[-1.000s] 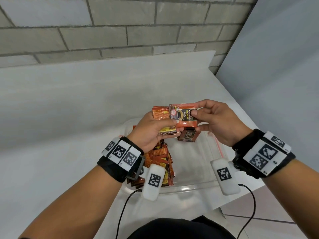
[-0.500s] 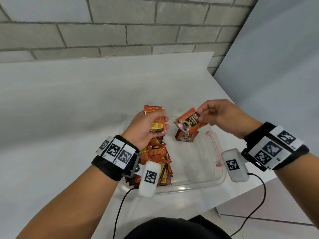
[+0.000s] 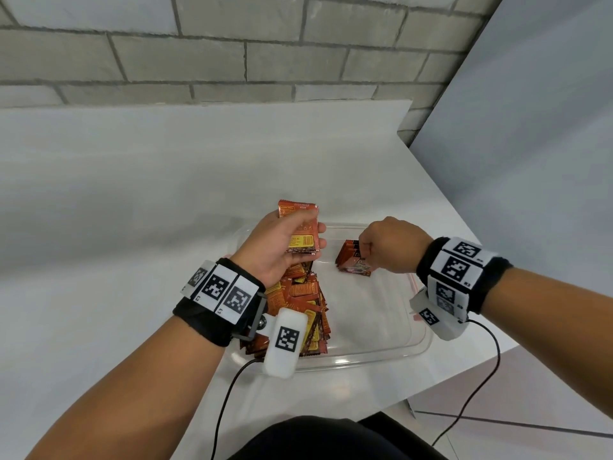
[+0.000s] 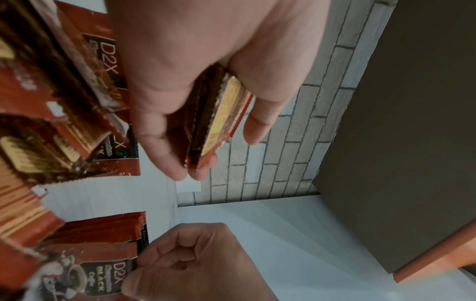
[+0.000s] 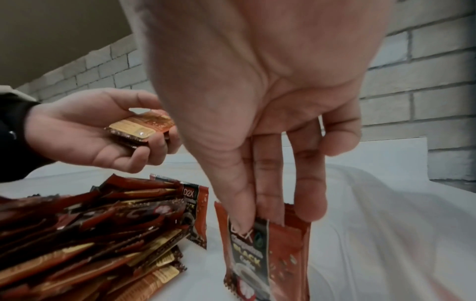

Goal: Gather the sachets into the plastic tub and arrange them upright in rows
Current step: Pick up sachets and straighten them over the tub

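A clear plastic tub [image 3: 381,351] sits on the white table near its front edge. A loose pile of orange-brown sachets [image 3: 298,303] fills the tub's left side. My left hand [image 3: 282,247] hovers above the pile and grips a small stack of sachets [image 3: 300,227] [image 4: 219,120] [image 5: 140,129]. My right hand [image 3: 384,249] reaches down into the tub and pinches the top of one sachet [image 5: 268,254] with thumb and fingers. That sachet stands upright against a short row of upright sachets [image 3: 351,260] [image 4: 103,244] at the tub's back middle.
The white table [image 3: 132,194] stretches left and back to a grey brick wall [image 3: 232,51]. A pale panel [image 3: 530,144] stands at the right, along the table's slanted right edge. Wrist-camera cables [image 3: 229,393] hang over the front edge. The tub's right half shows bare floor.
My right hand took one sachet from the stack in the left hand, carried it down and right, and now holds it upright at the row in the tub. The left hand barely moved.
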Motion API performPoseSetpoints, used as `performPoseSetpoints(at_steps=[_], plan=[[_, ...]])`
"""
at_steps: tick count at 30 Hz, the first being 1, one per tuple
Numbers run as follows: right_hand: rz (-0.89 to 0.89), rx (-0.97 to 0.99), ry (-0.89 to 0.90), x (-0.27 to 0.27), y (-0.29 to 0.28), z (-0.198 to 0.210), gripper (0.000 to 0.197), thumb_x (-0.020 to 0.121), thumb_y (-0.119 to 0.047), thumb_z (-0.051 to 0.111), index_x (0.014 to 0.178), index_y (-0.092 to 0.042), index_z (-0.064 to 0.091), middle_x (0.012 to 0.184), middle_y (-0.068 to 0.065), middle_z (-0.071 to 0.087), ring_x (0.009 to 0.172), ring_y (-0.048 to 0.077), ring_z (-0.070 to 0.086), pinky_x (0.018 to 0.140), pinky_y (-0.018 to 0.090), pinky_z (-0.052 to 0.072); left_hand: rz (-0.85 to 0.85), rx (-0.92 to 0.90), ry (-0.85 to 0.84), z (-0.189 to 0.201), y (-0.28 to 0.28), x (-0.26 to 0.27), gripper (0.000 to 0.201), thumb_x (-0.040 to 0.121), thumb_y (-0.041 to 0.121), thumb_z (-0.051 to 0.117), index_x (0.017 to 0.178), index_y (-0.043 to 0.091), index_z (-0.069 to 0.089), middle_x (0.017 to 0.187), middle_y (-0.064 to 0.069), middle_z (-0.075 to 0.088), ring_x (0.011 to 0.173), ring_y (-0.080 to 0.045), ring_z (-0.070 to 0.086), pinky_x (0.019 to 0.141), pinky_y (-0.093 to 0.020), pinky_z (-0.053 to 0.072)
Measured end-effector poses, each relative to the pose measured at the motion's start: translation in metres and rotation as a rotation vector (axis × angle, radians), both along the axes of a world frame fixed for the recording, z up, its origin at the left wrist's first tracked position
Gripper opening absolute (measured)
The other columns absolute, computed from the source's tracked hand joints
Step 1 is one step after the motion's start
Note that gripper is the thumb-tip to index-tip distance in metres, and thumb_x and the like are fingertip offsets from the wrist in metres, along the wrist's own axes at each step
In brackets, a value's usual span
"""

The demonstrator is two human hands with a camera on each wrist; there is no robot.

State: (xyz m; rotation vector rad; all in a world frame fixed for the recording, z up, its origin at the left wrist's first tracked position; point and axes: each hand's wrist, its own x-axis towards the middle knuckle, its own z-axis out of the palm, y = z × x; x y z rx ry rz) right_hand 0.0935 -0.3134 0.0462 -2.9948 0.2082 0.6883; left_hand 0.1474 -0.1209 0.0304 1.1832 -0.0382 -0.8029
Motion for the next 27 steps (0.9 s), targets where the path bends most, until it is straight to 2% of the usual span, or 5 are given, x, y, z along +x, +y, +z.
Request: performPoseSetpoints(at_steps=[4,8,16,22,27], plan=[[0.036,-0.065,0.002,0.0032,0.0051,-0.0003,0.014,0.086,-0.012,0.056,0.081,-0.023,0.063,0.083,0.0,0.056,0.075,0.022,0.054,0.049,0.021,0.028,-0.003,0.0,-0.001,-0.0005,0.0007,0.0002,0.018,0.092,0.023,0.059,0.106,0.012,0.059,0.093,-0.009,0.067,0.079,-0.023,0.066,0.086,-0.043,0.053],[0.057,-0.103,0.027,0.0057,0.0074,-0.0008,0.014,0.086,-0.011,0.056,0.085,-0.023,0.065,0.084,0.0,0.056,0.077,0.022,0.055,0.048,0.02,0.028,-0.001,0.001,-0.001,-0.0011,0.0004,-0.0001,0.02,0.092,0.023,0.059,0.109,0.012,0.059,0.092,-0.009,0.068,0.078,-0.022,0.067,0.084,-0.041,0.053],[0.108,-0.163,0.03,0.0096,0.0082,-0.0046,0.017,0.087,-0.01,0.054,0.094,-0.018,0.068,0.095,0.005,0.064,0.079,0.024,0.057,0.05,0.022,0.029,0.001,0.004,-0.004,-0.0013,0.002,0.0001,0.014,0.093,0.023,0.058,0.104,0.014,0.06,0.09,-0.008,0.068,0.076,-0.022,0.066,0.072,-0.035,0.053],[0.115,-0.171,0.02,0.0099,0.0066,-0.0044,0.016,0.086,-0.008,0.054,0.089,-0.019,0.066,0.089,0.003,0.061,0.074,0.023,0.054,0.048,0.022,0.028,0.002,0.011,-0.011,-0.0014,0.0022,0.0005,0.012,0.092,0.023,0.059,0.102,0.015,0.06,0.089,-0.007,0.069,0.076,-0.021,0.067,0.075,-0.036,0.053],[0.128,-0.183,0.018,0.0102,0.0063,-0.0043,0.018,0.086,-0.006,0.053,0.089,-0.018,0.066,0.091,0.004,0.063,0.073,0.023,0.053,0.047,0.022,0.027,-0.006,0.017,-0.018,-0.001,0.0014,-0.0004,0.012,0.093,0.023,0.058,0.101,0.016,0.06,0.088,-0.006,0.069,0.077,-0.021,0.067,0.076,-0.037,0.052]])
